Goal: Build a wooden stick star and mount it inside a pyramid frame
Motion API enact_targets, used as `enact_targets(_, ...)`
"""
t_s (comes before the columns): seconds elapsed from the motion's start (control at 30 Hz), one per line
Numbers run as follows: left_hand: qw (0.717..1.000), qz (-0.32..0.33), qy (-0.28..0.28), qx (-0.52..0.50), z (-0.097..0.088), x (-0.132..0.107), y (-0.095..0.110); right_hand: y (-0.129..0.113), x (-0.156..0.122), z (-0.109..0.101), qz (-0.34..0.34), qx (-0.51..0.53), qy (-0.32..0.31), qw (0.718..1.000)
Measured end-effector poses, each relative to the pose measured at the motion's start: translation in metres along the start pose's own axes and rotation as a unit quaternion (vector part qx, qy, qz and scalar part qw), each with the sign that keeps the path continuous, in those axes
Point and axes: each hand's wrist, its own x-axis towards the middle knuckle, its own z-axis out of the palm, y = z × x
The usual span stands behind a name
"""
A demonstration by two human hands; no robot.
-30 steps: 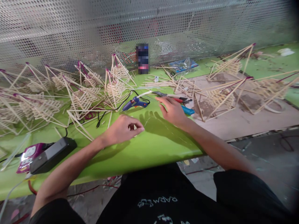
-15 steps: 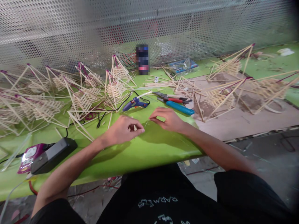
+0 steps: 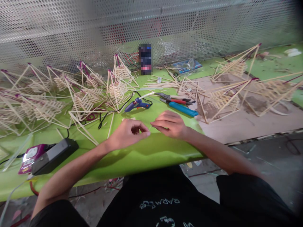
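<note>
My left hand [image 3: 129, 134] is held low over the green tabletop, thumb and forefinger pinched together in a loop. Opposite it, my right hand [image 3: 170, 125] also pinches, its fingers folded together. Only a small gap separates the two sets of fingertips. A faint thin strand seems to run between them, too fine to identify. Just beyond the hands lies a blue glue gun [image 3: 138, 105] with a clear glue stick in its back. Pruning shears [image 3: 175, 99] with red on the handle and a teal-handled tool [image 3: 183, 109] rest beyond my right hand.
Several stick-built pyramid frames [image 3: 86, 99] crowd the left; others stand on a brown board [image 3: 222, 126] at right. Loose sticks [image 3: 163, 83] lie behind the tools. A phone [image 3: 145, 59] leans on the perforated metal screen [image 3: 94, 28]. A black box [image 3: 55, 157] sits front left.
My hands have come closer together, the left shifting slightly right and the fingertips a little lower. My right hand's fingers have folded in more. The view has tilted slightly.
</note>
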Motion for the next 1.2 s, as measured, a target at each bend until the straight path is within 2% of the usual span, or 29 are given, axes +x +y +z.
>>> enact_targets(0.23,1.000,-0.003,0.015,0.005,0.001,-0.001,-0.002,-0.001,-0.002,-0.005,-0.030,-0.020,-0.010,0.999)
enact_targets(0.4,1.000,0.012,0.018,0.019,0.005,-0.001,-0.003,-0.003,-0.006,-0.007,-0.052,-0.087,-0.036,0.994)
enact_targets(0.53,0.999,0.008,0.012,0.034,0.007,-0.003,-0.003,-0.007,-0.006,-0.004,-0.043,-0.091,-0.053,0.993)
enact_targets(0.7,0.999,0.013,0.022,0.030,0.008,-0.004,-0.002,-0.012,0.001,-0.002,0.049,0.027,-0.037,0.998)
enact_targets(0.93,0.999,0.017,0.026,0.023,0.005,-0.003,0.000,-0.016,0.010,-0.004,0.168,0.167,-0.056,0.970)
enact_targets(1.07,1.000,0.017,0.017,0.020,0.005,-0.004,0.001,-0.009,0.009,-0.008,0.225,0.171,-0.045,0.958)
enact_targets(1.2,1.000,0.019,0.013,0.014,0.006,-0.006,0.002,0.002,0.005,-0.012,0.311,0.169,0.004,0.935)
